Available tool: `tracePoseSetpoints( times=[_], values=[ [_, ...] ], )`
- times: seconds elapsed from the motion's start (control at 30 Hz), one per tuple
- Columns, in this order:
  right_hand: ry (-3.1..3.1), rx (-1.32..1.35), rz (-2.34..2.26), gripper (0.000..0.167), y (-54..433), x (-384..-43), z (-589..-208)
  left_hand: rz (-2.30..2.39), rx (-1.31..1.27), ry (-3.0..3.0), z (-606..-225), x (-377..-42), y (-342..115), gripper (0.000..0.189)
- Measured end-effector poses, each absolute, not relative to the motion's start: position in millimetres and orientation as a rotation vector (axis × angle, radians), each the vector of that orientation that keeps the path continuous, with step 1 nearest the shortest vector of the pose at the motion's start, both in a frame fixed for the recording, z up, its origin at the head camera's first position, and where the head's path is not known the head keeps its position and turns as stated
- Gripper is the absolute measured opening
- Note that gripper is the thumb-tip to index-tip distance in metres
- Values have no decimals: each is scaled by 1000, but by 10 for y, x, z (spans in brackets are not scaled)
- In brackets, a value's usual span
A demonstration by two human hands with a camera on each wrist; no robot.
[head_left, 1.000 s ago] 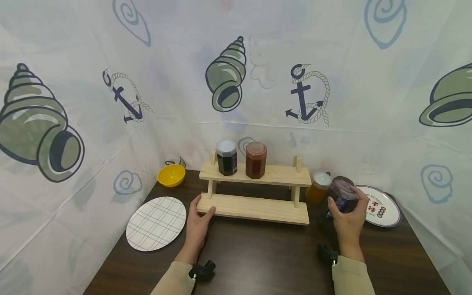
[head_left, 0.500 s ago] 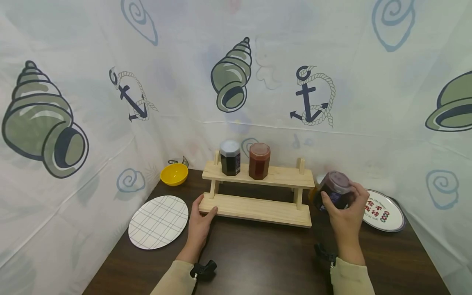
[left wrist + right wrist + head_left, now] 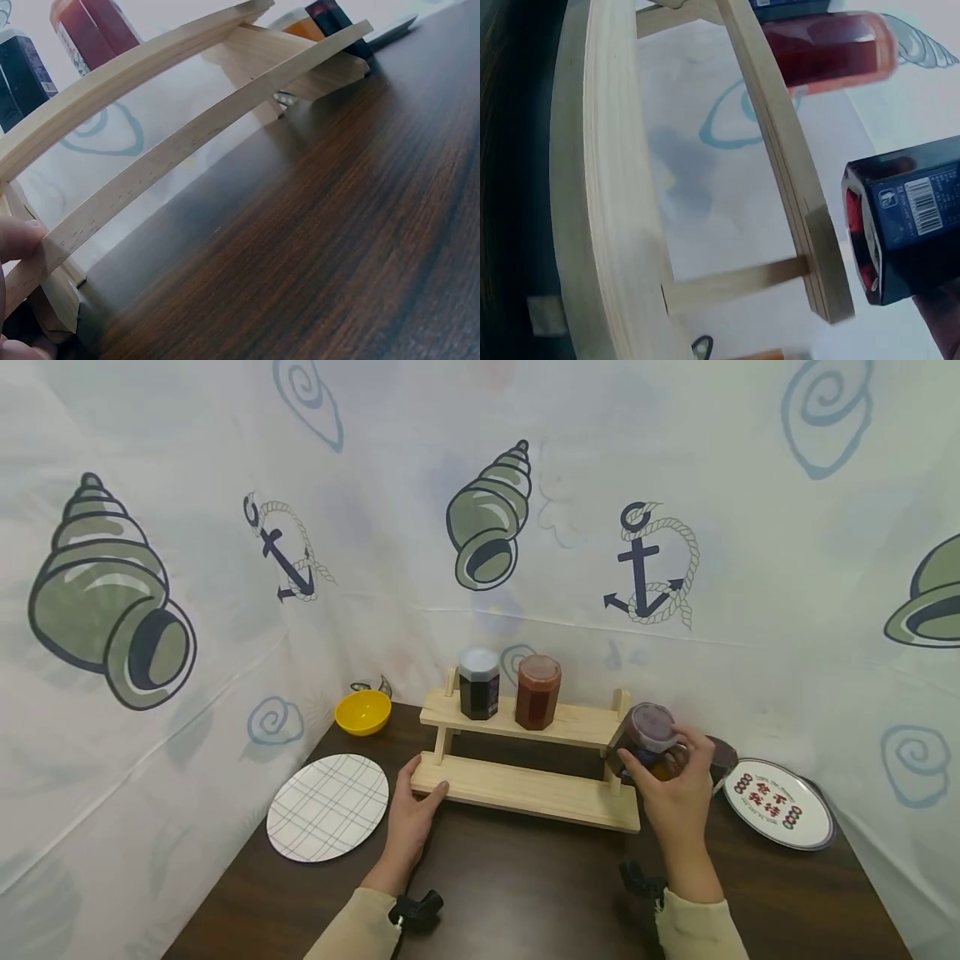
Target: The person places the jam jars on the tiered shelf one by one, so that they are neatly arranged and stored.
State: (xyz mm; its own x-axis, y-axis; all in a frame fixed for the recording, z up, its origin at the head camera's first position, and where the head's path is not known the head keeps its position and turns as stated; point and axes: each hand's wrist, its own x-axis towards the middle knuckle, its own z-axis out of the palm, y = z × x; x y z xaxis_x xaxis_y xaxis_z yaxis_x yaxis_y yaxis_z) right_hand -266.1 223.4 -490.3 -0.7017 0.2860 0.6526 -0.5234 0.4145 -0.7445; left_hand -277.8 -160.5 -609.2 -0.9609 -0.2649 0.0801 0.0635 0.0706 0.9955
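A two-tier wooden rack (image 3: 517, 787) stands on the table. My left hand (image 3: 411, 818) grips the left end of its lower board; thumb and a fingertip show at the edge of the left wrist view. In my right hand (image 3: 681, 802) is a dark jar (image 3: 649, 727) with a translucent purplish lid, raised and tilted at the right end of the upper board. Its labelled side and base show in the right wrist view. On the upper board sit a dark jar with a pale lid (image 3: 479, 689) and a red jar (image 3: 537, 697).
Behind my right hand are an amber jar (image 3: 298, 25), mostly hidden in the head view, and another dark jar (image 3: 722, 762). A plate with red lettering (image 3: 780, 803) lies at right. To the left are a checked plate (image 3: 327, 807) and a yellow bowl (image 3: 363, 712).
My right hand has lifted the dark jar and carried it left, from beside the plate to the rack's right end. The left hand keeps its grip. The head view has shifted slightly.
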Motion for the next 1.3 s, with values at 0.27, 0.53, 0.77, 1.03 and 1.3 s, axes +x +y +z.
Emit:
tracePoseSetpoints(
  times=[0.27, 0.53, 0.77, 1.03, 1.3],
  values=[
    [-1950, 187, 1398, 89, 2092, -2823, -4856, -1963, 183, -2102, -6105, -2781, -1598, 82],
    [-1923, 166, 1412, 88, 2031, -2963, -4874, -1976, 165, -2104, -6112, -2811, -1568, 82],
    [-2040, 151, 1301, 91, 1985, -3112, -4881, -1978, 213, -2116, -6071, -2793, -1582, 82],
    [-2077, 145, 1321, 95, 1925, -3226, -4856, -1989, 223, -2113, -6080, -2779, -1585, 82],
    [-2062, 150, 1392, 93, 1846, -3313, -4917, -1998, 218, -2099, -6075, -2770, -1597, 82]
  ],
)
